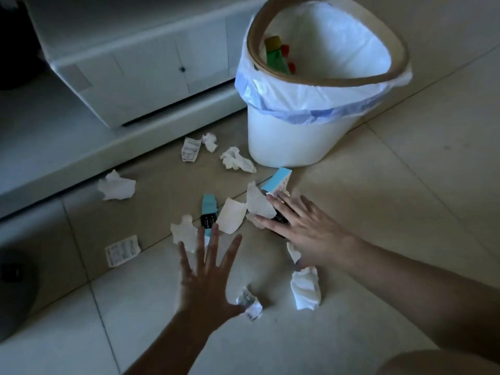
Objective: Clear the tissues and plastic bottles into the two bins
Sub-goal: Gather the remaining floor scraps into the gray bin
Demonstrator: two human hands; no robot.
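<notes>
A white bin (297, 142) with a brown rim and white liner stands on the tiled floor at upper right; a green bottle with a yellow cap (276, 56) lies inside it. Several crumpled tissues are scattered on the floor, such as one at left (117, 186), one near the bin (236, 160) and one at lower centre (305, 289). My left hand (205, 274) hovers open, fingers spread, beside a torn tissue (184, 232). My right hand (300, 226) is open, its fingertips at a tissue (258, 203) and a blue-and-dark carton (278, 182).
A white cabinet (130, 63) on a raised step fills the upper left. Paper slips (123, 250) (190, 148), a small blue-and-black packet (209, 213) and a crumpled printed paper (250, 307) lie on the floor. A dark round object (13, 290) sits at the left edge.
</notes>
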